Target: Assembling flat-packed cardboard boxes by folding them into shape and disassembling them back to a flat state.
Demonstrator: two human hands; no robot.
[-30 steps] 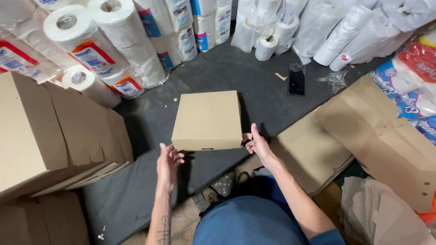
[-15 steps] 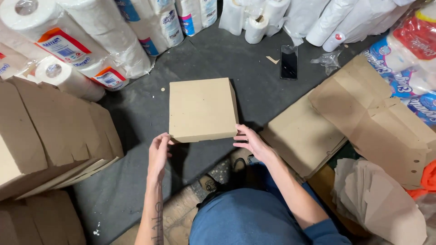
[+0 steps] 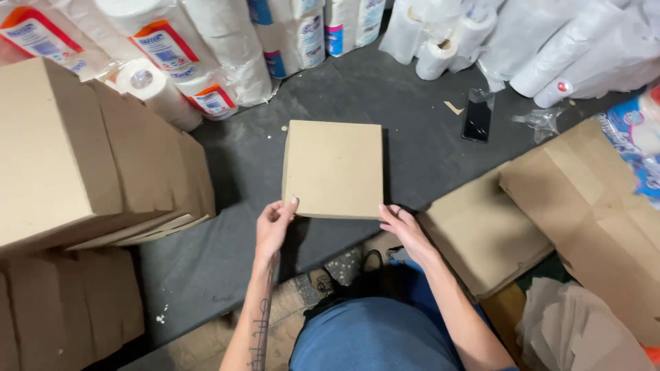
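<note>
A square, flat brown cardboard box (image 3: 334, 168) lies closed on the dark grey floor in front of me. My left hand (image 3: 275, 224) grips its near left corner, fingers curled on the edge. At the near right corner, my right hand (image 3: 401, 224) touches the box's lower edge with its fingers bent. Both forearms reach out from above my blue-clad lap.
Stacked cardboard boxes (image 3: 82, 158) stand at the left. Flattened cardboard sheets (image 3: 543, 213) lie at the right. Wrapped paper rolls (image 3: 199, 62) and white plastic-wrapped rolls (image 3: 584, 48) line the back. A black phone (image 3: 478, 115) lies on the floor behind the box.
The view has shifted slightly. Both hands stay at the box's near corners; the left hand has closed tighter on its corner.
</note>
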